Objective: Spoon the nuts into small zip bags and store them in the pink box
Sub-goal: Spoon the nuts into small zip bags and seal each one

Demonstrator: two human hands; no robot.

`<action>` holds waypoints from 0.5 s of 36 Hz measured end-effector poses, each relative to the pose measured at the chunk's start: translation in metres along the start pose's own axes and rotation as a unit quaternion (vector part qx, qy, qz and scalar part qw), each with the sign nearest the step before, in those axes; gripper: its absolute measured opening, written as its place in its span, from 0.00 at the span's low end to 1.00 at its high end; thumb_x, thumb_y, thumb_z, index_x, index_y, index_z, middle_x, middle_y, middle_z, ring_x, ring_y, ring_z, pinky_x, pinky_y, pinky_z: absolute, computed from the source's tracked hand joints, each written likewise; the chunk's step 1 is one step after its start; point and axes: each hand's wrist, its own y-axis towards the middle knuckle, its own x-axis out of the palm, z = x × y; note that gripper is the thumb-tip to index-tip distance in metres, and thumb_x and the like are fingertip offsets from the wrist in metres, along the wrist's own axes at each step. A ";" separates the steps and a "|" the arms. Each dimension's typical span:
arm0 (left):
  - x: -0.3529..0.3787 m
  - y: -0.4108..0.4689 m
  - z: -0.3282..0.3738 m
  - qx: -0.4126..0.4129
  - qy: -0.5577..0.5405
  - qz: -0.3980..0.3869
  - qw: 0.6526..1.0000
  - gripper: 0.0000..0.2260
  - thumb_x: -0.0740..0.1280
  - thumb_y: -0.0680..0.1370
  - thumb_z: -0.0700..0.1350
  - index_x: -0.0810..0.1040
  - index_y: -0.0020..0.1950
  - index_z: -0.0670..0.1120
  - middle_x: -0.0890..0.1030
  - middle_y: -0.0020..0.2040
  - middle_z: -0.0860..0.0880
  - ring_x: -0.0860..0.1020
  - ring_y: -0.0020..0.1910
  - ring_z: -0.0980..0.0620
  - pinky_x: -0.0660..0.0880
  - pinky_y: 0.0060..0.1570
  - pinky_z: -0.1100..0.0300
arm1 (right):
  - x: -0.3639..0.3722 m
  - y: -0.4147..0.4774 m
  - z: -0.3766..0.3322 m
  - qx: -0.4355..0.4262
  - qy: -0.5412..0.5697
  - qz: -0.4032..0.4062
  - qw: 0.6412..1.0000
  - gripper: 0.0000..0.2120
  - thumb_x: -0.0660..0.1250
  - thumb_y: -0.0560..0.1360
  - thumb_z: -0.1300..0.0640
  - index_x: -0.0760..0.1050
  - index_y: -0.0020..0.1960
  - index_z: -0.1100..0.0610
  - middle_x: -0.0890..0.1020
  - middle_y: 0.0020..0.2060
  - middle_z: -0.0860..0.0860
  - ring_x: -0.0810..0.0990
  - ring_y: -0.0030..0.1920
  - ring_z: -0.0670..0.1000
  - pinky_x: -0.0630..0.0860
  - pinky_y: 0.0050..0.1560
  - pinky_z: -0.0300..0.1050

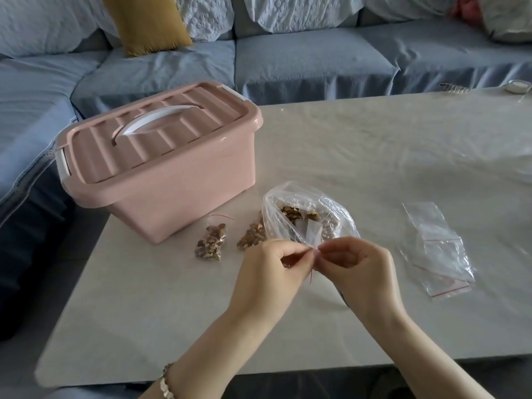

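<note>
Head view: both hands are together over the middle of the bench's near edge. The left hand [267,263] and right hand [355,263] each pinch the red-lined mouth of a small zip bag [311,270] between thumb and fingertips, wrists raised, forearms converging from the near edge. The bag is edge-on, so I cannot tell whether it is filled.

To work the zip well, I would keep both pinches on the strip, hold the mouth level and run along its whole length.

The nuts [290,213] lie in a large clear bag [288,201] just beyond the hands. Two filled bags [211,243] lie beside the pink box [172,182], lid on, near the left edge. Empty zip bags [437,249] lie towards the right.
</note>
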 end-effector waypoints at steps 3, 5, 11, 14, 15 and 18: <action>-0.003 0.001 0.002 -0.043 -0.021 -0.014 0.999 0.06 0.71 0.73 0.42 0.85 0.36 0.47 0.82 0.30 0.56 0.78 0.30 0.62 0.72 0.33 0.68 | 0.000 0.000 0.000 -0.015 -0.012 -0.012 1.000 0.07 0.77 0.63 0.61 0.80 0.35 0.54 0.84 0.30 0.48 0.83 0.32 0.46 0.78 0.36 0.36; -0.006 0.003 0.004 -0.082 -0.042 -0.023 0.996 0.09 0.71 0.73 0.41 0.83 0.33 0.49 0.80 0.26 0.58 0.75 0.27 0.65 0.68 0.31 0.73 | 0.001 0.000 0.000 -0.024 -0.015 -0.021 0.999 0.07 0.78 0.63 0.60 0.80 0.35 0.55 0.84 0.29 0.48 0.83 0.32 0.46 0.77 0.36 0.35; -0.009 0.007 0.008 -0.144 -0.095 -0.032 0.985 0.09 0.72 0.71 0.42 0.83 0.32 0.52 0.82 0.29 0.55 0.78 0.28 0.61 0.76 0.34 0.65 | -0.001 0.005 -0.006 -0.038 -0.006 -0.044 0.998 0.07 0.77 0.63 0.62 0.79 0.35 0.55 0.83 0.29 0.47 0.82 0.30 0.43 0.73 0.32 0.30; -0.011 0.010 0.008 -0.166 -0.121 -0.025 0.978 0.06 0.74 0.70 0.44 0.83 0.33 0.48 0.83 0.30 0.47 0.78 0.30 0.53 0.78 0.33 0.58 | 0.001 0.008 -0.011 -0.040 0.002 -0.068 0.997 0.09 0.77 0.63 0.65 0.78 0.34 0.55 0.83 0.27 0.46 0.80 0.28 0.41 0.72 0.31 0.28; -0.011 0.011 0.008 -0.179 -0.139 -0.021 0.974 0.05 0.73 0.70 0.44 0.83 0.34 0.45 0.82 0.30 0.45 0.78 0.30 0.52 0.77 0.31 0.60 | 0.001 0.008 -0.012 -0.038 0.007 -0.077 0.996 0.10 0.77 0.63 0.66 0.78 0.33 0.55 0.82 0.27 0.46 0.79 0.28 0.41 0.72 0.31 0.29; -0.013 0.014 0.009 -0.210 -0.184 -0.021 0.960 0.06 0.72 0.72 0.42 0.83 0.36 0.41 0.82 0.31 0.44 0.78 0.31 0.52 0.75 0.28 0.65 | 0.003 0.010 -0.016 -0.033 0.022 -0.099 0.994 0.10 0.77 0.61 0.66 0.78 0.34 0.55 0.83 0.28 0.49 0.80 0.29 0.43 0.74 0.31 0.31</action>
